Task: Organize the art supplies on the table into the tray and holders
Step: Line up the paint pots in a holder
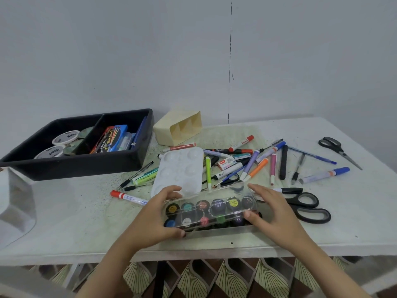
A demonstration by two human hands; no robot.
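A clear plastic paint box (209,211) with several small colour pots sits near the table's front edge. My left hand (159,214) grips its left end, thumb at the front and fingers over the back. My right hand (268,207) grips its right end, thumb on the front edge. A white mixing palette (179,171) lies just behind the box. The black divided tray (133,160) stands at the back left and holds white tubs, a box of colours and pens. A cream holder (178,127) lies on its side next to the tray.
Many markers and pens (255,162) lie scattered across the middle. Black scissors (307,206) lie right of my right hand; another pair of scissors (339,150) lies at the far right. A red-capped marker (129,197) lies left of the box. A clear container (15,203) stands at the left edge.
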